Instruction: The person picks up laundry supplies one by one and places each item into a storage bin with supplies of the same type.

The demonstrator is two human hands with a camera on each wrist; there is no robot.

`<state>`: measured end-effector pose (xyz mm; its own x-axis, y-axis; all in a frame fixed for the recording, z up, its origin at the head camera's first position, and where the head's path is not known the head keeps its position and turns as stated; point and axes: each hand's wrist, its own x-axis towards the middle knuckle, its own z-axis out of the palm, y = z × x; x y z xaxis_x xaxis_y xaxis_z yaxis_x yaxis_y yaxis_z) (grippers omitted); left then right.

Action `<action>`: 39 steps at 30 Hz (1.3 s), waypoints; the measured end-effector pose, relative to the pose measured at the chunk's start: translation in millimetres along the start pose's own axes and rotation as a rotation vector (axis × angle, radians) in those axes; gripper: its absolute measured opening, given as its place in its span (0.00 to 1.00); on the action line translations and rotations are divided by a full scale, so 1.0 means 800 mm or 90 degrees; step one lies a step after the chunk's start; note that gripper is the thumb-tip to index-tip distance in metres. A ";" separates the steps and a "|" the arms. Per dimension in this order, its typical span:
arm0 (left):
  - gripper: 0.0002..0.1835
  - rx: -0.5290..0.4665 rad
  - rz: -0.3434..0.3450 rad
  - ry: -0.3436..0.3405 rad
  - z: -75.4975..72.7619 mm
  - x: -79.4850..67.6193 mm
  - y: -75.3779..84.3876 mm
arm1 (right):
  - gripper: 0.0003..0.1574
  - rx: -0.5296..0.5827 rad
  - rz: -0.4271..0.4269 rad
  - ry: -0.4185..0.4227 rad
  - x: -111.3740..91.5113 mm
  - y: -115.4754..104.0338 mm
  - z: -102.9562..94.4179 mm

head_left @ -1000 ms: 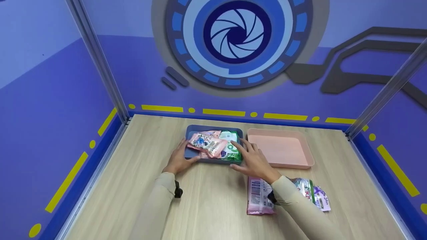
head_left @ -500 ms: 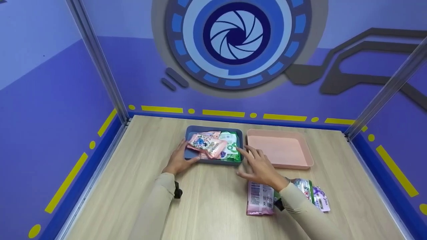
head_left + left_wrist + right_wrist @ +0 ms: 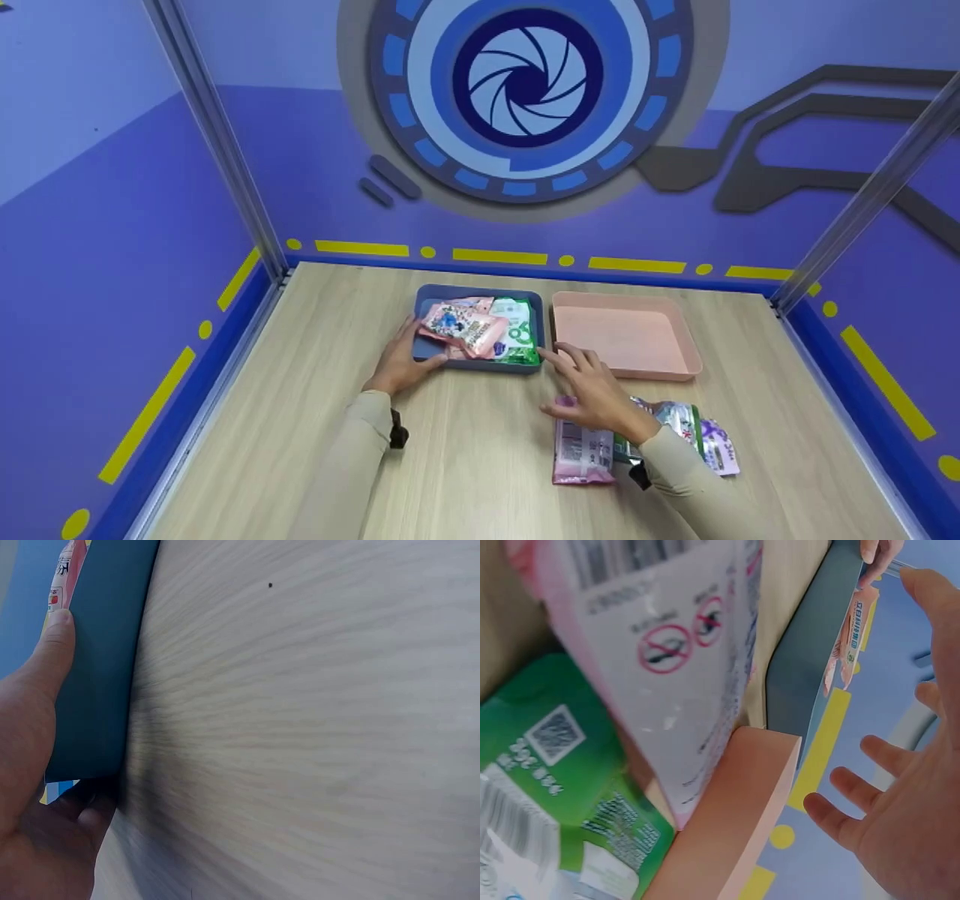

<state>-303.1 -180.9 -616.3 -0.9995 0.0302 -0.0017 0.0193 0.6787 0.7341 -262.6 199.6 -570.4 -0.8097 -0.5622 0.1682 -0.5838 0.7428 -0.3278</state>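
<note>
My left hand [image 3: 397, 364] holds the near left corner of a dark blue tray [image 3: 480, 366]; in the left wrist view the thumb [image 3: 56, 645] lies at its rim. A pink packet [image 3: 465, 327] with a blue floral print rests in the tray on other pink packaging, beside a green and white packet [image 3: 517, 330]. My right hand [image 3: 596, 394] hovers with spread fingers near the tray's near right corner, holding nothing. Below it on the table lie a pink packet [image 3: 583, 457], a green packet [image 3: 547, 757], a silvery packet with a green edge [image 3: 681, 424] and a purple packet [image 3: 720, 448].
A pink tray [image 3: 626, 330] with nothing in it stands just right of the blue one. Behind both trays rises a printed blue wall [image 3: 315, 172]. Metal posts [image 3: 217, 142] mark the corners of the booth. The table [image 3: 450, 450] is light wood.
My right hand has drawn back from the blue tray, down and to the right, uncovering the green and white packet. My left hand has stayed at the tray's corner.
</note>
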 end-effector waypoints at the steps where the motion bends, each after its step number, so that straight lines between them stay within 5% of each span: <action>1: 0.53 -0.004 -0.001 0.000 0.000 0.000 0.000 | 0.59 0.001 0.002 -0.003 -0.002 0.000 0.001; 16: 0.54 0.005 -0.020 -0.007 0.001 0.000 -0.002 | 0.60 0.019 -0.013 -0.018 -0.036 0.007 0.011; 23: 0.53 0.018 0.005 0.006 0.001 -0.002 -0.003 | 0.62 0.026 -0.042 -0.023 -0.047 0.012 0.013; 39: 0.53 0.001 -0.001 0.002 0.001 0.002 -0.002 | 0.68 0.036 -0.035 -0.086 -0.063 0.014 0.015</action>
<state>-304.6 -181.7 -618.2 -0.9996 0.0272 -0.0014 0.0175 0.6797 0.7333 -228.0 231.8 -593.7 -0.7589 -0.6483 0.0619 -0.6198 0.6898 -0.3742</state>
